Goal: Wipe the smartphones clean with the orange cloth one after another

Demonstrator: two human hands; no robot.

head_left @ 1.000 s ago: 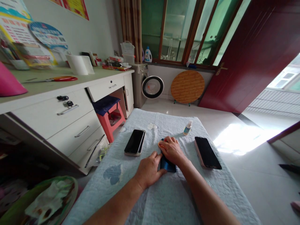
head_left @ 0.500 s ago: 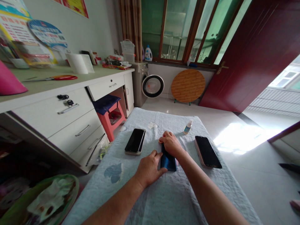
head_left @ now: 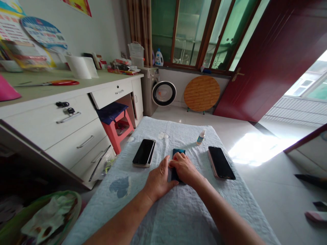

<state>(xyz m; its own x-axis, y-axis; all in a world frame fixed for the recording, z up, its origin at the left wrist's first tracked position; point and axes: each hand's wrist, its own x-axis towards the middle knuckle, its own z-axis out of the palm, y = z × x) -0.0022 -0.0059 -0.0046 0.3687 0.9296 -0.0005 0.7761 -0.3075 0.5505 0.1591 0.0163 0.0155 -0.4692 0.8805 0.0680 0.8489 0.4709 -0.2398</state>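
A blue smartphone (head_left: pixel 179 150) lies back side up on the cloth-covered table, its middle hidden beneath my right hand (head_left: pixel 184 168). The fingers of that hand are curled and pressed together on the phone; anything inside them is hidden. My left hand (head_left: pixel 159 180) rests along the phone's left side, fingers stretched and thumb spread out by its near end. To the left lies a black-screened phone (head_left: pixel 144 152) on top of a lighter one. Another dark-screened phone (head_left: pixel 221 162), pink-edged, lies on the right. Behind it stands a small spray bottle (head_left: pixel 200 137).
The table wears a pale blue quilted cloth (head_left: pixel 163 224). On the left are a white desk (head_left: pixel 76 132) with drawers, a pink stool (head_left: pixel 117 131) and a green-rimmed bin (head_left: pixel 74 200). A washing machine (head_left: pixel 149 92) with its door open, a round wooden tabletop (head_left: pixel 201 92) and a red door (head_left: pixel 258 64) stand behind.
My right hand has slid down the phone toward me, baring its far end and covering the lower part. My left hand stays at the phone's left side. The view has shifted slightly.
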